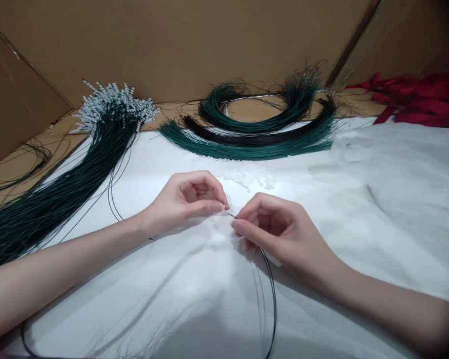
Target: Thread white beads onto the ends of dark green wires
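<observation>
Thumb and forefinger of my left hand point(194, 197) are pinched on a small white bead point(223, 207). Facing it, my right hand point(275, 222) pinches a thin dark wire point(274, 294) close to its end. The wire's tip points left at the bead, with a narrow gap between them. From under my right hand the wire hangs in a long curve, seemingly as a doubled strand, and leaves at the bottom edge. Just beyond my hands lies a loose scatter of white beads point(243, 173) on the white sheet point(194, 279).
At the left lies a thick bundle of dark green wires point(86, 184) with white beaded ends point(112, 107). Curved bundles of green wire point(247, 147) and black wire point(243, 138) rest at the back. Red ribbons point(422, 99) are piled at the right. Cardboard walls point(194, 45) stand behind.
</observation>
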{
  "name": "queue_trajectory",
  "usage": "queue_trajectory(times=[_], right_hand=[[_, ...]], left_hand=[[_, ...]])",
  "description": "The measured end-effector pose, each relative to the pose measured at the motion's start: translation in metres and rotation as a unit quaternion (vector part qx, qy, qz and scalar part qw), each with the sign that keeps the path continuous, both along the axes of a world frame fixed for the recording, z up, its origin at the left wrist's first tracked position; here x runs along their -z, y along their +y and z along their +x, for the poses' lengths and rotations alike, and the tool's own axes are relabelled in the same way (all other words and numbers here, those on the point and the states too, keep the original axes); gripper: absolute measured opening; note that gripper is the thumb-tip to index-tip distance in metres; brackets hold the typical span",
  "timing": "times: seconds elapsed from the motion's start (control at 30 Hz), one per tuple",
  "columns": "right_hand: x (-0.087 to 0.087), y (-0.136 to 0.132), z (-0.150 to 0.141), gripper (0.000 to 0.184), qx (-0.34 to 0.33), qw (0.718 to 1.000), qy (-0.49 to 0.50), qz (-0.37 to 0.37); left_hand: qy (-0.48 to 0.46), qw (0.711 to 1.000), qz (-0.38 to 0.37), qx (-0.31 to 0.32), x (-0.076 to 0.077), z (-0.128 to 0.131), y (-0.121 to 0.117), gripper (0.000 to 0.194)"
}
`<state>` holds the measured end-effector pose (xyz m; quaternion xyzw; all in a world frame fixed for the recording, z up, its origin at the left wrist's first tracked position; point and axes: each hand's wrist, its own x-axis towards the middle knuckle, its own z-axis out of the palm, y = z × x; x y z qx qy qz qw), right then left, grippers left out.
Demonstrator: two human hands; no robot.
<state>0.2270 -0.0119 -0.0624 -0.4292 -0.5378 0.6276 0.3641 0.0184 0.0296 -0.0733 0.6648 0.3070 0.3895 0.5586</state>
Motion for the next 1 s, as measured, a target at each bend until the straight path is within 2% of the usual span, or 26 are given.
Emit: queue_trajectory(times=[0.17, 0.5, 1.0], right_hand=[[0.0001, 0.0003, -0.0006, 0.018, -0.006, 1.0, 0.017, 0.0], [0.0054, 0.0001, 0.0013, 0.016, -0.027, 0.999, -0.011, 0.017], [0.0017, -0.0011, 0.0017, 0.019, -0.032, 0.998, -0.044, 0.034]], left_hand=[[-0.061, 0.997, -0.034, 0.029, 0.0046, -0.0007, 0.0021, 0.019], [-0.026, 0.998, -0.018, 0.047, 0.0021, -0.0023, 0.0017, 0.023], [-0.016, 0.998, -0.003, 0.063, 0.0011, -0.0012, 0.0, 0.023]])
